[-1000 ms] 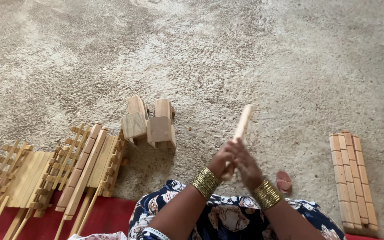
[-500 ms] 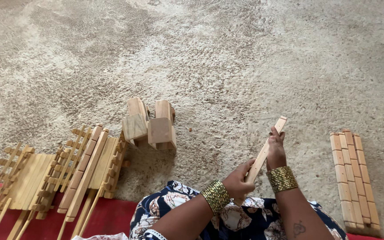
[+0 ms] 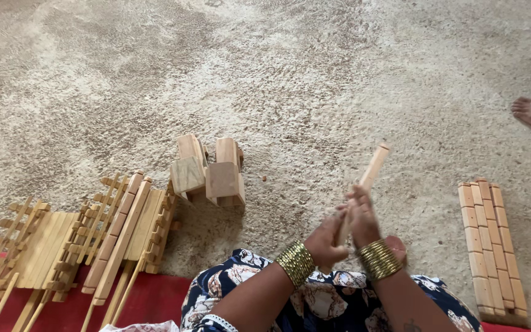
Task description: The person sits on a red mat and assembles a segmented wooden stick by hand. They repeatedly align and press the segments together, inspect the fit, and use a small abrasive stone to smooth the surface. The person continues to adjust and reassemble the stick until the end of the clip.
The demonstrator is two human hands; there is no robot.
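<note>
In the head view, both hands grip a long, pale, square-edged wooden stick [image 3: 367,178] just above the lap: the left hand [image 3: 326,241] is wrapped round its lower end, the right hand [image 3: 362,215] is closed on it a little higher, and the top half juts up and to the right over the grey-beige carpet floor [image 3: 314,80]. The stick looks light, stiff and dry (not slippery, though thin enough to snap if levered), so it is probably best held near the middle or with two hands spread along it, as here. To the left lie two chunky light-wood blocks [image 3: 207,171] and a heap of slatted wooden frames [image 3: 81,237]; to the right, a neat row of short reddish wooden bars [image 3: 491,246]. Compared with half a second ago, the hands sit closer together and the stick stands slightly steeper.
</note>
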